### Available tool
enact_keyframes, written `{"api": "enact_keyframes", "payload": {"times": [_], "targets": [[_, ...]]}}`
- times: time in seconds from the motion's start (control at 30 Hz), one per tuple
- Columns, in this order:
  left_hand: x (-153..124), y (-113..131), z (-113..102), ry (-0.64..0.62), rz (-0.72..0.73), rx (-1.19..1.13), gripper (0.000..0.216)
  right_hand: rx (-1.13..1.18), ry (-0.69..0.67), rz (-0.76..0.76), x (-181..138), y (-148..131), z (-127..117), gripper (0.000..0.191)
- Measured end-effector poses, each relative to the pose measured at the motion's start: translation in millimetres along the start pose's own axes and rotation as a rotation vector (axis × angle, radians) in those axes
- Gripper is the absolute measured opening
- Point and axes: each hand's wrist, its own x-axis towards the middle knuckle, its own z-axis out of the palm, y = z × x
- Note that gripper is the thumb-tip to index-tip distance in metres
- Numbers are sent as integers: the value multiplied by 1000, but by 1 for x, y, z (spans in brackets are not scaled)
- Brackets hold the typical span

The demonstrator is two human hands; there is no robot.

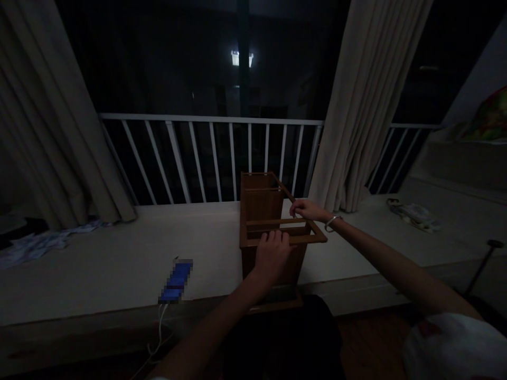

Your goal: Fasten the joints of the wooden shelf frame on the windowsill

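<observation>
A brown wooden rack with open sides and thin rails point(263, 208) stands on the pale window ledge, its near end close to my lap. My left hand point(272, 253) is closed over the near top rail, fingers curled across it. On the right side, my right hand point(309, 210) bends its fingers around the long side rail. A silvery bangle point(331, 224) circles my right wrist. The room is dim, so the undersides of both hands and the inside of the rack are hard to make out.
The ledge point(198, 221) holds a phone-like blurred blue object point(176, 281) with a white cable point(160, 327). White railings point(214, 120) and beige curtains point(368, 105) stand behind. A cloth bundle point(415, 215) lies at right, papers point(51, 240) at left.
</observation>
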Motion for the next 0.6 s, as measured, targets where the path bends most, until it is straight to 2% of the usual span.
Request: {"api": "enact_keyframes", "payload": {"times": [0.1, 0.3, 0.6], "targets": [[-4, -2, -2, -7, 21, 34, 18, 36, 18, 40, -5, -4, 2, 21], [-12, -13, -10, -1, 49, 95, 21, 46, 45, 77, -8, -11, 7, 24], [-26, -50, -32, -58, 162, 261, 18, 11, 45, 73, -9, -30, 20, 25]]}}
